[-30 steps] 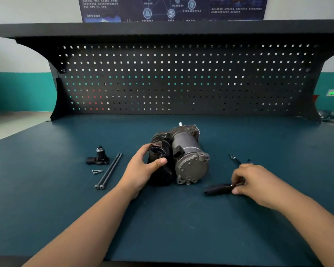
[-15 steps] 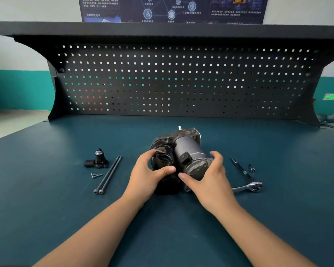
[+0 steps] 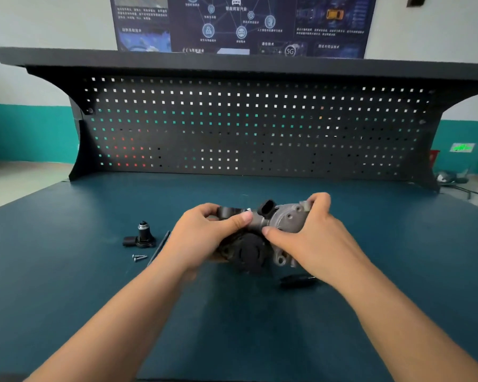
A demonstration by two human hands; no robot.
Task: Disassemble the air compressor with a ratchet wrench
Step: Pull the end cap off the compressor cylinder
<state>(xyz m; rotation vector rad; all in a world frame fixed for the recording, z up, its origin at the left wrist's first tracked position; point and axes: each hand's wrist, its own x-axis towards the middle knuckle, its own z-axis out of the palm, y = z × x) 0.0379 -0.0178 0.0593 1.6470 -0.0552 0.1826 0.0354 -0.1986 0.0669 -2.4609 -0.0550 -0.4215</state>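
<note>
- Both hands hold the air compressor (image 3: 284,220), which sits just below the middle of the frame
- Left hand (image 3: 202,238) wraps round the dark left end, with the thumb pressed on top and the fingers curled over the far side
- Right hand (image 3: 312,244) grips the grey metal end, thumb on the near side, fingers hooked over the far upper edge
- Both thumb tips lie near each other on the compressor's middle
- Compressor lies crosswise, a black socket pointing up and a round black cap facing the camera; whether it touches the bench top (image 3: 66,299) I cannot tell
- Ratchet wrench (image 3: 298,280) shows only a dark, blurred handle on the bench, just under the right wrist
- Small black part (image 3: 142,238) with a metal tip stands upright at middle left, well apart from the compressor
- Two screws (image 3: 140,257) lie side by side just below that part
- Thin dark rod (image 3: 160,246) slants beside the left hand, partly hidden by it
- Black pegboard (image 3: 246,128) spans the upper half, with a dark poster (image 3: 240,23) along the top edge
</note>
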